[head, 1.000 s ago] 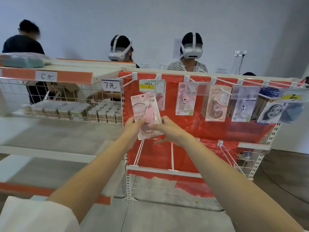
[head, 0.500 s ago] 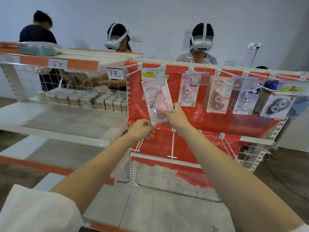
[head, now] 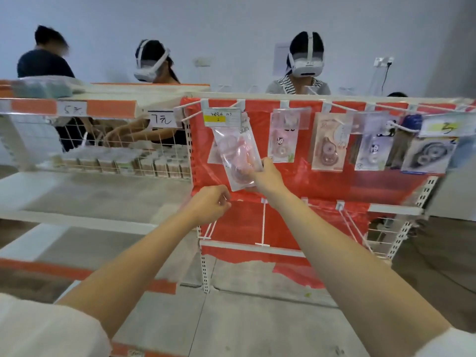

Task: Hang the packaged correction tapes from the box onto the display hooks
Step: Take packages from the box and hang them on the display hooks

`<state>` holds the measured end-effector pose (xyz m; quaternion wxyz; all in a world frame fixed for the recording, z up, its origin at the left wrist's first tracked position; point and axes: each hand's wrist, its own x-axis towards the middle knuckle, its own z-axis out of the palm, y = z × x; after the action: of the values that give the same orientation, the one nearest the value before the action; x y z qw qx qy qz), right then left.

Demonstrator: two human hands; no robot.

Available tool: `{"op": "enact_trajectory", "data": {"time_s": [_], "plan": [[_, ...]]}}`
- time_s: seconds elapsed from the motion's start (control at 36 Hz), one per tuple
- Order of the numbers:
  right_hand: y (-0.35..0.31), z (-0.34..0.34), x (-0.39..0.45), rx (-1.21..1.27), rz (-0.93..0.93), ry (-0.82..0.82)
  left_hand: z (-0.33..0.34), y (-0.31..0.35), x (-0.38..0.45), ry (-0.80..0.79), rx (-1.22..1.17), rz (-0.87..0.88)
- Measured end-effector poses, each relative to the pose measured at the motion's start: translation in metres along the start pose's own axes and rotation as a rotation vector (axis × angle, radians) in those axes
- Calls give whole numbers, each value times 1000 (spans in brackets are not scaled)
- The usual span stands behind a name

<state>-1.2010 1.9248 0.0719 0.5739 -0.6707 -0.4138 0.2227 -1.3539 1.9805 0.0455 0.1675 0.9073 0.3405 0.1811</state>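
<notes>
Right hand (head: 262, 176): pinches lower edge of clear-plastic pink correction tape packet (head: 238, 157), top tucked under yellow-labelled white wire hook (head: 206, 109) on red backing panel (head: 322, 186). Left hand (head: 210, 206): below packet, loosely curled, holding nothing. Step: hanging, apparently near done. Next: confirm hole seated, let go.

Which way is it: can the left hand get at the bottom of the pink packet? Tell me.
Probably yes. The left hand hangs just below and left of the pink packet, holding nothing, with open air between them. The right hand grips the packet's lower right edge, leaving the lower left corner free.
</notes>
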Motion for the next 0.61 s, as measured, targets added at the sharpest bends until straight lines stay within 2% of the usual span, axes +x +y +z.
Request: {"op": "enact_trajectory", "data": {"time_s": [0.25, 0.44, 0.61], "plan": [[2, -14, 33, -143, -45, 47, 8, 8, 52, 43, 51, 106], [9, -11, 66, -284, -35, 81, 18, -3, 80, -31, 150, 167], [12, 8, 98, -292, 49, 89, 20, -21, 98, -72, 194, 173]]}}
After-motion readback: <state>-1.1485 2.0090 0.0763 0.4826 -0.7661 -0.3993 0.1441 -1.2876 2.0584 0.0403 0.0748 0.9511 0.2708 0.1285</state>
